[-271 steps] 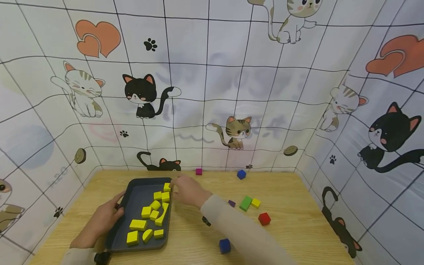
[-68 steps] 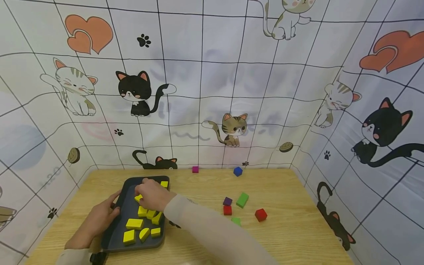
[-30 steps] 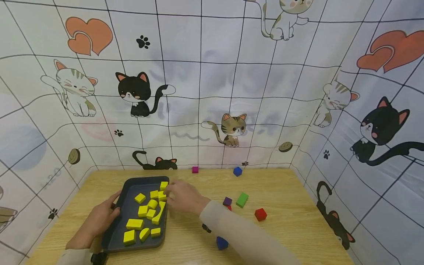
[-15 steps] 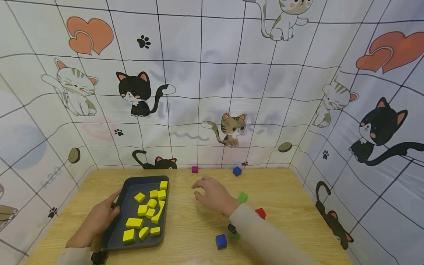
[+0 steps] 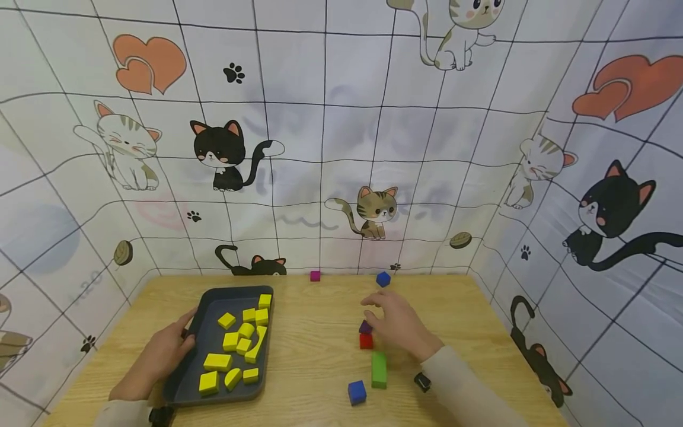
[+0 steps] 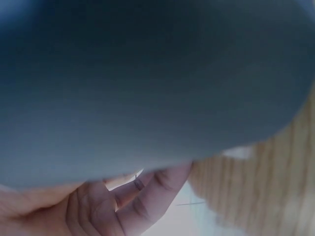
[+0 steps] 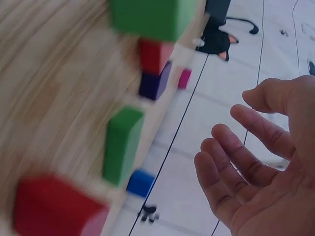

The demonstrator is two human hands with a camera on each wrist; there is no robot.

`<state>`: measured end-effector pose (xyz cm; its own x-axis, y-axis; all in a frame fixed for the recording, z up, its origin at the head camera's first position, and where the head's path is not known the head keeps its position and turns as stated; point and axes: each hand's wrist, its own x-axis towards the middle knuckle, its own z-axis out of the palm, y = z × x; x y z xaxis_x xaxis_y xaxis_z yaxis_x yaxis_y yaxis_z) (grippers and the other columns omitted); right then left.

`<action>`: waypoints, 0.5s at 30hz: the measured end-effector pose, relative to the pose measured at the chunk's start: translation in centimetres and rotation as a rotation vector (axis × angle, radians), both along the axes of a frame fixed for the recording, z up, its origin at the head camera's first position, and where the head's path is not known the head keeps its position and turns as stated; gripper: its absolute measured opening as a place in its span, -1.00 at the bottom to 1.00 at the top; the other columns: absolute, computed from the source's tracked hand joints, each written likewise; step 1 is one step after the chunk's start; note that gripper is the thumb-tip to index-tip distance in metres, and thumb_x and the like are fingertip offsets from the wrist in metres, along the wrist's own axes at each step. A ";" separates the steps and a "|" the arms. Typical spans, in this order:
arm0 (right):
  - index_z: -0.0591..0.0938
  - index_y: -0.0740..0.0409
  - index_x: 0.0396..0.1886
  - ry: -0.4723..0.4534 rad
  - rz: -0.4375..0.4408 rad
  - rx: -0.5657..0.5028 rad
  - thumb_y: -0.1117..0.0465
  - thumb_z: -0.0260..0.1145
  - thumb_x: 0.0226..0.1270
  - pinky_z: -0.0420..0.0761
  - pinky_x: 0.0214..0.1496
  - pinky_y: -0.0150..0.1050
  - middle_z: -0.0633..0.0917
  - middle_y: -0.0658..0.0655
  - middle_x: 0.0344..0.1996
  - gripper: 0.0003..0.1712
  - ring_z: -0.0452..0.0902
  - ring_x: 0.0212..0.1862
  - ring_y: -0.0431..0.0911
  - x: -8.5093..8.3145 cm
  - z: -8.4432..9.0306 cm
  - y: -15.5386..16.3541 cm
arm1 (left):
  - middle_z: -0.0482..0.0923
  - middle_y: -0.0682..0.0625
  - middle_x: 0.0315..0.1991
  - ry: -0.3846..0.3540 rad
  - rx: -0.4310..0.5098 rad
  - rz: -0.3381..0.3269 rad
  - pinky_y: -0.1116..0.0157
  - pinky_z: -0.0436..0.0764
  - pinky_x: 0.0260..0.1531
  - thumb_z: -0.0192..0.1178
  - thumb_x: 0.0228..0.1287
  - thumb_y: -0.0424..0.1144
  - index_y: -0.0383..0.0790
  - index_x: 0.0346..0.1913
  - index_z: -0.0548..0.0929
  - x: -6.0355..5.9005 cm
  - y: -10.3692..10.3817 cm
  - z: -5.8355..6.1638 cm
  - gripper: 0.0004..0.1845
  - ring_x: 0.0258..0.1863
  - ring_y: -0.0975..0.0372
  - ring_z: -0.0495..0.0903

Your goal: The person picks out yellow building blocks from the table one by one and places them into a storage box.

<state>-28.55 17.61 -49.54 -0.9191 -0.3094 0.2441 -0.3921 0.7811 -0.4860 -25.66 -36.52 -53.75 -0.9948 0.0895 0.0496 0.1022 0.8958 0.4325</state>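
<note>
Cat-print cloth walls (image 5: 331,148) enclose the wooden table (image 5: 315,350). The left hand (image 5: 160,356) grips the dark tray (image 5: 210,379) of yellow blocks (image 5: 235,344) by its left rim. The right hand (image 5: 400,323), fingers loose and holding nothing, hovers beside the purple block (image 5: 365,327) and red block (image 5: 366,341), well right of the tray.

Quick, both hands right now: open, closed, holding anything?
Left hand: grips the left rim of the dark tray.
Right hand: open, empty, over the purple block.

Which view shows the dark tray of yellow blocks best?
The head view: the whole tray and its yellow blocks show. The left wrist view gives only a blurred grey surface, likely its side; the right wrist view misses it.
</note>
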 end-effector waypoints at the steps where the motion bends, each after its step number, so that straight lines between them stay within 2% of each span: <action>1: 0.91 0.01 0.20 0.007 -0.012 0.002 0.21 0.54 0.63 0.83 0.24 0.13 0.85 0.09 0.21 -0.74 0.81 0.20 0.12 0.1 0.0 0.6 | 0.74 -0.18 -0.19 -0.003 0.000 0.001 0.13 0.59 -0.27 0.28 0.61 -0.37 -0.62 0.72 0.28 -0.1 0.0 0.1 -0.22 -0.31 0.12 0.57; 8: 0.91 -0.01 0.26 0.031 -0.087 0.037 0.17 0.53 0.65 0.84 0.22 0.09 0.84 0.11 0.26 -0.71 0.82 0.20 0.09 0.7 0.1 4.6 | 0.74 -0.19 -0.19 -0.022 0.002 0.015 0.16 0.60 -0.29 0.30 0.60 -0.39 -0.63 0.73 0.26 -0.3 0.1 0.4 -0.21 -0.31 0.12 0.57; 15: 0.90 0.00 0.27 0.076 -0.137 0.034 0.19 0.53 0.64 0.81 0.16 0.07 0.82 0.12 0.20 -0.69 0.79 0.13 0.05 1.5 -0.2 7.7 | 0.75 -0.17 -0.22 0.010 -0.007 0.014 0.18 0.61 -0.32 0.34 0.57 -0.40 -0.66 0.68 0.32 -0.3 0.1 0.4 -0.23 -0.33 0.13 0.58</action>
